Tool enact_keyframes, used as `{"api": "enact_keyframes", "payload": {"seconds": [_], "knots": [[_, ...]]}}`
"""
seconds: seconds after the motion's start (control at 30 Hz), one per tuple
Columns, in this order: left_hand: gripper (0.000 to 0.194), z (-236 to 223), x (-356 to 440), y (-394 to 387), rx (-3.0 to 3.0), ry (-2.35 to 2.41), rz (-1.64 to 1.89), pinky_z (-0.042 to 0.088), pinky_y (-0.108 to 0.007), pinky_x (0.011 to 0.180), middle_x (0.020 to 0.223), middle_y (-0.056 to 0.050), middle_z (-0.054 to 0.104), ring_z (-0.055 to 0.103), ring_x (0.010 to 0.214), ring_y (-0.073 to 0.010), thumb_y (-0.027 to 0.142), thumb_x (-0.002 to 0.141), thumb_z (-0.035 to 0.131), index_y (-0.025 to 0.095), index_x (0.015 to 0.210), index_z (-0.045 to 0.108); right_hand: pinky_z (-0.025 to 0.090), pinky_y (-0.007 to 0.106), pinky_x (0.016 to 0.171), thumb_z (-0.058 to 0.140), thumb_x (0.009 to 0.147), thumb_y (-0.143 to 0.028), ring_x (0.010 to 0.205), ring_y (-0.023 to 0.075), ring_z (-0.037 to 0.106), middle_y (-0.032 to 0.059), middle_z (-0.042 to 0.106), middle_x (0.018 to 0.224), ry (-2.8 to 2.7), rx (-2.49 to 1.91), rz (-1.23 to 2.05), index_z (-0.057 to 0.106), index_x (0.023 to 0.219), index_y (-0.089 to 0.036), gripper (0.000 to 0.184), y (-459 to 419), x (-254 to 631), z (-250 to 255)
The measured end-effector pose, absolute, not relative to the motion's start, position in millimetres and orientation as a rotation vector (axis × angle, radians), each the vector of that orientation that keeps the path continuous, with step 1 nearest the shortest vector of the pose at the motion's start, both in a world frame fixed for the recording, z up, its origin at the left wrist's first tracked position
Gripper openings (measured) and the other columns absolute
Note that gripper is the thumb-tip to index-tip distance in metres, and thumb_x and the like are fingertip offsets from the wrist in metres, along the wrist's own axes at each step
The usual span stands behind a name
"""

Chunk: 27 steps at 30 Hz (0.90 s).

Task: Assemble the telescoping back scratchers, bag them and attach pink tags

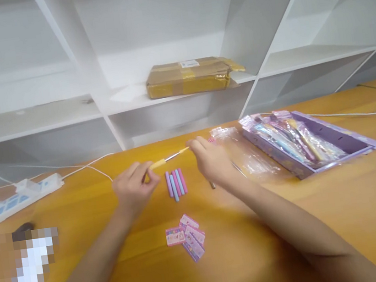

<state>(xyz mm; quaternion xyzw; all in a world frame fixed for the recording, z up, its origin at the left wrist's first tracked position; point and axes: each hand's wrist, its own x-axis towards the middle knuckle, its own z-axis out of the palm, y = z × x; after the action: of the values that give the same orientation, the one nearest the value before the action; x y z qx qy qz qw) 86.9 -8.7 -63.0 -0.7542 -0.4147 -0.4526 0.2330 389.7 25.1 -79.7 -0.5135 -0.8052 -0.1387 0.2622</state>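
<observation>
My left hand point(132, 184) is closed on the near end of a slim yellow stick point(157, 164), pinching it between thumb and fingers. A thin silvery rod point(172, 157) runs from the stick toward a yellow tip point(184, 150). The fingers of my right hand point(209, 159) are closed at that tip; the far end is hidden. Whether stick and rod are one piece I cannot tell. Just below, several purple, blue and pink sticks point(176, 184) lie side by side on the table. Small pink and purple printed cards point(192, 240) overlap nearer to me.
At the right, a purple box point(347, 138) holds clear packets point(288, 141) of coloured items. Crumpled clear plastic point(258, 162) lies beside it. A white power strip point(25, 198) with cables is at the left. A taped cardboard box point(190, 78) rests on the white shelf point(127, 103).
</observation>
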Motion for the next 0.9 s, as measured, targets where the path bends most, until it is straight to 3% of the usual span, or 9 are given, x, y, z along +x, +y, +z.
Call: {"api": "enact_keyframes", "payload": {"seconds": [0.17, 0.33, 0.5, 0.6, 0.7, 0.77, 0.9], "knots": [[0.028, -89, 82, 6, -2.323, -1.394, -1.135, 0.037, -0.025, 0.06, 0.065, 0.003, 0.059, 0.053, 0.06, -0.0113, 0.024, 0.101, 0.05, 0.02, 0.087, 0.074, 0.027, 0.031, 0.06, 0.036, 0.112, -0.017, 0.073, 0.0188, 0.06, 0.0062, 0.072, 0.106, -2.368, -1.47, -0.19, 0.059, 0.123, -0.021, 0.026, 15, 355, -91], [0.021, -101, 75, 18, -2.512, -1.521, -0.937, 0.041, -0.027, 0.069, 0.077, 0.001, 0.064, 0.06, 0.071, -0.0149, 0.027, 0.098, 0.053, 0.021, 0.099, 0.072, 0.033, 0.029, 0.066, 0.033, 0.118, -0.039, 0.084, 0.0224, 0.07, 0.0091, 0.077, 0.112, -2.295, -1.601, 0.024, 0.057, 0.134, -0.02, 0.034, 23, 364, -94], [0.022, -128, 79, 14, -2.648, -1.591, -0.835, 0.044, -0.029, 0.071, 0.087, -0.002, 0.068, 0.064, 0.075, -0.018, 0.029, 0.1, 0.05, 0.022, 0.105, 0.071, 0.04, 0.027, 0.074, 0.041, 0.116, -0.042, 0.092, 0.0216, 0.072, 0.0069, 0.078, 0.111, -2.245, -1.636, 0.084, 0.054, 0.143, -0.022, 0.036, 21, 377, -108], [0.025, -143, 69, 1, -2.682, -1.648, -0.882, 0.046, -0.031, 0.074, 0.092, -0.004, 0.071, 0.067, 0.079, -0.0201, 0.033, 0.104, 0.046, 0.022, 0.106, 0.069, 0.041, 0.027, 0.078, 0.042, 0.115, -0.044, 0.096, 0.0204, 0.07, 0.0062, 0.076, 0.116, -2.165, -1.725, -0.039, 0.062, 0.134, -0.024, 0.034, 17, 414, -113], [0.031, -156, 60, -20, -2.675, -1.758, -0.973, 0.048, -0.033, 0.076, 0.097, -0.006, 0.074, 0.07, 0.084, -0.0232, 0.04, 0.109, 0.039, 0.023, 0.114, 0.065, 0.042, 0.032, 0.086, 0.039, 0.113, -0.031, 0.104, 0.026, 0.065, 0.0149, 0.072, 0.117, -1.996, -1.897, -0.171, 0.07, 0.115, -0.016, 0.035, 9, 468, -119], [0.037, -163, 60, -33, -2.663, -1.849, -1.01, 0.048, -0.035, 0.074, 0.097, -0.006, 0.075, 0.071, 0.083, -0.0251, 0.044, 0.11, 0.033, 0.023, 0.121, 0.062, 0.042, 0.038, 0.093, 0.034, 0.11, -0.022, 0.112, 0.0311, 0.061, 0.0221, 0.068, 0.12, -1.859, -2.024, -0.241, 0.07, 0.116, -0.009, 0.038, 0, 503, -128], [0.042, -172, 74, -45, -2.736, -1.916, -1.019, 0.049, -0.036, 0.074, 0.091, -0.006, 0.074, 0.071, 0.079, -0.0263, 0.047, 0.111, 0.028, 0.022, 0.125, 0.059, 0.044, 0.041, 0.097, 0.042, 0.109, -0.031, 0.118, 0.0341, 0.059, 0.0251, 0.065, 0.126, -1.761, -2.202, -0.203, 0.066, 0.122, -0.006, 0.037, -11, 548, -152]]}}
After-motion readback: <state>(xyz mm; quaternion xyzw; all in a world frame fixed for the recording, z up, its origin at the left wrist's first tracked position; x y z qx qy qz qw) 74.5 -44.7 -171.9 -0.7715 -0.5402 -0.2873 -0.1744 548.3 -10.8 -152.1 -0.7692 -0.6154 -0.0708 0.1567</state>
